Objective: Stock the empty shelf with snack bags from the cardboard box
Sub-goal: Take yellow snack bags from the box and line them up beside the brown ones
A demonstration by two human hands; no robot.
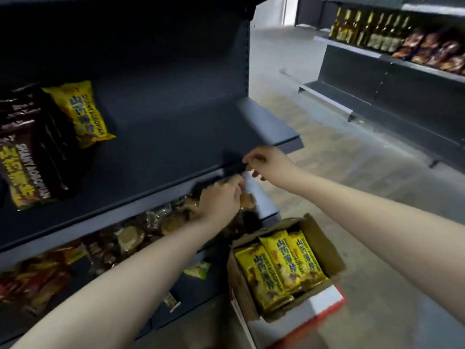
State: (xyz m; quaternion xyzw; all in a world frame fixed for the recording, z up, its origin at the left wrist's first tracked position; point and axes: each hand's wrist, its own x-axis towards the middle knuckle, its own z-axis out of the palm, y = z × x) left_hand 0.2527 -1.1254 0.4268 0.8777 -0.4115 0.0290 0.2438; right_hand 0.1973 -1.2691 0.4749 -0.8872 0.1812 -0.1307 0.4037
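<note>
Yellow snack bags (279, 268), brown cardboard box (324, 245), dark-grey shelf (176, 137)

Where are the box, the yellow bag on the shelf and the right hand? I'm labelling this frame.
box (324, 238): head view, right flap.
yellow bag (80, 109): head view, front face.
right hand (270, 163): head view, back of hand.

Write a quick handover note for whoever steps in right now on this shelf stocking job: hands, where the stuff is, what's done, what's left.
Left hand: down among the cookie packs on the lower shelf; grip unclear.
Right hand: at the front lip of the dark shelf, holding no bag.
Done: one yellow snack bag stands at the shelf's left, beside brown bags.
Left: three yellow bags remain in the cardboard box on the floor; most of the shelf is bare.
</note>
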